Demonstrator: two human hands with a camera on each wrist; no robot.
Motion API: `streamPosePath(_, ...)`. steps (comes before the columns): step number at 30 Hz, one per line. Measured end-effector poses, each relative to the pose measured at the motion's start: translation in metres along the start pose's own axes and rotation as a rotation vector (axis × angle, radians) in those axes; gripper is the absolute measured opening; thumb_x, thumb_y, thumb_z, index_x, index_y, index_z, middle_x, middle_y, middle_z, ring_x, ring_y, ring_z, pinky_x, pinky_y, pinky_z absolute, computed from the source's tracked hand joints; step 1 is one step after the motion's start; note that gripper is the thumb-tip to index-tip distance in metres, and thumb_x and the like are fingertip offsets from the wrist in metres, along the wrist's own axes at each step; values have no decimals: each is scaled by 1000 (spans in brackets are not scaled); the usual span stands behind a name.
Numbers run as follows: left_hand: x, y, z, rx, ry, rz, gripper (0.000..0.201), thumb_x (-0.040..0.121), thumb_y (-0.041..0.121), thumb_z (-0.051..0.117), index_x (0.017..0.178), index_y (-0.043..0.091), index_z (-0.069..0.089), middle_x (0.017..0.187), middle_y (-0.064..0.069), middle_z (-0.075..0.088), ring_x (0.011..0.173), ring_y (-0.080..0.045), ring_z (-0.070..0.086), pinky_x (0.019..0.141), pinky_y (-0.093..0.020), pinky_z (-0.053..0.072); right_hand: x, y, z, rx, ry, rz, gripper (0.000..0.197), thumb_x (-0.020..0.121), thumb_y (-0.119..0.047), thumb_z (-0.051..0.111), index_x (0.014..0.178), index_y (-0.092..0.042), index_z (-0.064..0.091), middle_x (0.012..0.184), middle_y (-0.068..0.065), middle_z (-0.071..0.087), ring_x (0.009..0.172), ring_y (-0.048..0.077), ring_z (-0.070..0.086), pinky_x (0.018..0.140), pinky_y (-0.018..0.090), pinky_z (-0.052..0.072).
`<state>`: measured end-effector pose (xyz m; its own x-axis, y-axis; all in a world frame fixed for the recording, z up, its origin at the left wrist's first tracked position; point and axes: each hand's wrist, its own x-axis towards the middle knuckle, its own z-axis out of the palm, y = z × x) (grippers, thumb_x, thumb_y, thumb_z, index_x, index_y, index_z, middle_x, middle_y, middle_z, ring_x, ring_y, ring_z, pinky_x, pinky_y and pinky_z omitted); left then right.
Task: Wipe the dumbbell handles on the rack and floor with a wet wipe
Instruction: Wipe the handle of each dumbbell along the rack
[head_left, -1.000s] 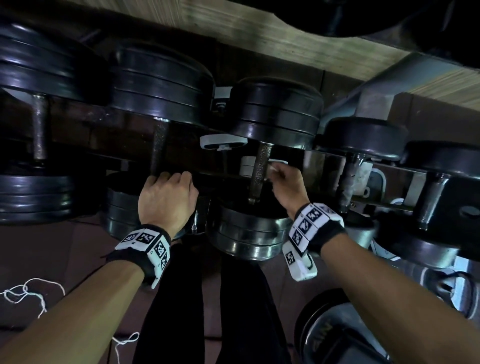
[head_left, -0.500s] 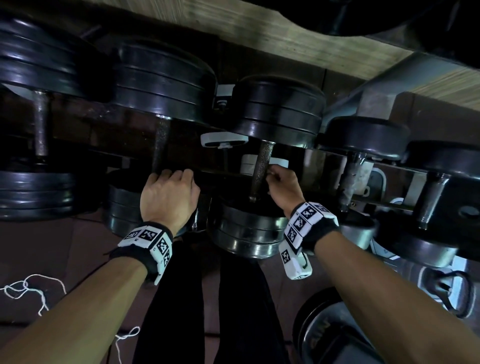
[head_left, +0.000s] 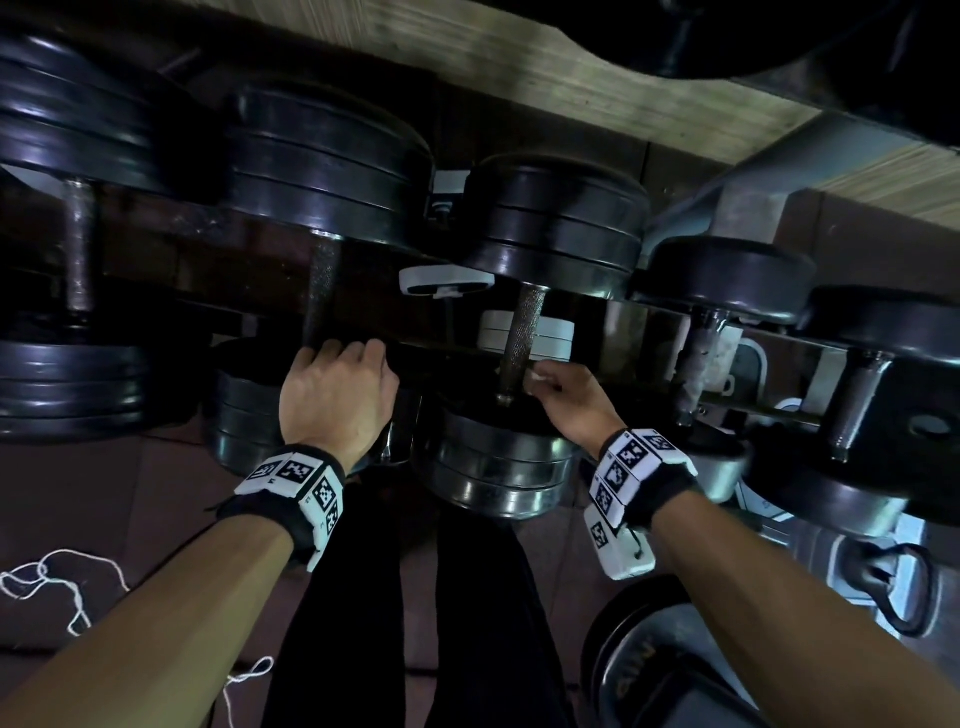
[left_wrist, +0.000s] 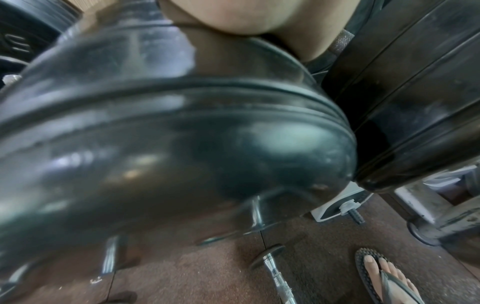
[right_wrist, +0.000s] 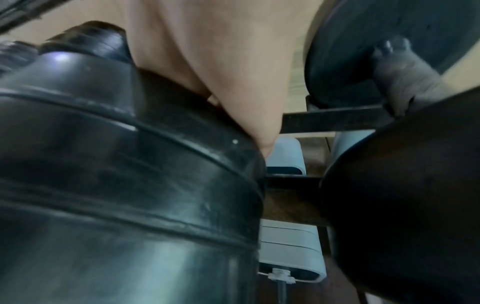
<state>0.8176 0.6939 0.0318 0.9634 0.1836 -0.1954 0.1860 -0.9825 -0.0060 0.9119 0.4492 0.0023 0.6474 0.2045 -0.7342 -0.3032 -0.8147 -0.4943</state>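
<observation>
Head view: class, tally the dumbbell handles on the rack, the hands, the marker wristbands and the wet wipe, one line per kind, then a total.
dumbbell handles: 5
hands (left hand, right hand): 2
wristbands: 2
wet wipe: 1
Total: 10

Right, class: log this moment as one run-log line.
left hand: grips second dumbbell handle | right hand: pinches wet wipe at third handle | stage: wiping

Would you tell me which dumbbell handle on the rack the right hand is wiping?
The knurled middle handle: the right hand presses the white wipe against its lower end.
</observation>
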Motion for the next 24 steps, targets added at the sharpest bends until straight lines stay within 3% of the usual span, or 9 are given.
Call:
streamPosePath(5,0,0,0,1,-8,-3,23,94,26,52,80,11,61,67,-6,62,67,-28,59,67,-41,42,0,-4,-9,-85,-4,-54,17,98,-16,57,95,-2,68,91,12,69,86,20,61,79,31,45)
streamPosePath(8,1,0,0,-2,-1,-2,23,94,25,52,79,10,61,66,-6,62,67,-29,59,67,-41,42,13,-9,-7,-26,-9,-52,15,95,-12,57,87,-3,67,87,14,70,81,20,61,81,35,50)
streamPosePath(9,1,0,0,0,-3,-3,23,94,25,51,79,10,61,66,-6,62,67,-29,59,67,-41,42,13,-6,-5,-14,-18,-39,15,95,-12,58,85,-4,66,84,13,70,79,20,62,80,35,51)
streamPosePath(11,1,0,0,4,-8,-2,23,94,26,51,79,11,61,67,-6,62,68,-29,59,67,-41,42,4,1,-5,-14,-50,-23,17,96,-16,61,83,-7,67,77,6,67,75,14,60,74,26,48)
streamPosePath(15,0,0,0,6,-3,-11,23,94,25,52,79,11,61,66,-6,62,68,-29,59,67,-41,42,-5,9,-12,67,-106,0,17,97,-20,63,105,-12,76,97,-7,72,91,4,63,89,20,46)
streamPosePath(17,0,0,1,0,2,-6,22,94,25,52,78,11,61,66,-5,62,67,-29,58,66,-41,41,3,0,-16,206,-28,41,13,97,-10,62,102,-7,73,88,-4,67,81,5,58,84,22,46)
streamPosePath(19,0,-1,2,2,2,-3,23,94,25,51,79,12,61,65,-5,61,66,-28,58,66,-41,41,14,-15,-21,371,81,85,12,98,-7,59,101,-14,68,80,-2,61,72,8,55,72,24,50)
streamPosePath(21,0,-1,1,5,-4,2,24,94,26,49,79,12,61,66,-5,62,67,-28,58,67,-40,42,21,-30,-28,523,155,91,15,99,-4,56,106,-14,64,80,-1,61,65,7,60,60,19,51)
streamPosePath(24,0,0,1,11,-9,-2,24,94,26,50,79,12,61,67,-5,62,68,-28,59,67,-41,42,24,-40,-34,626,219,58,19,101,-1,51,113,-11,61,85,-3,63,60,3,68,54,16,49)
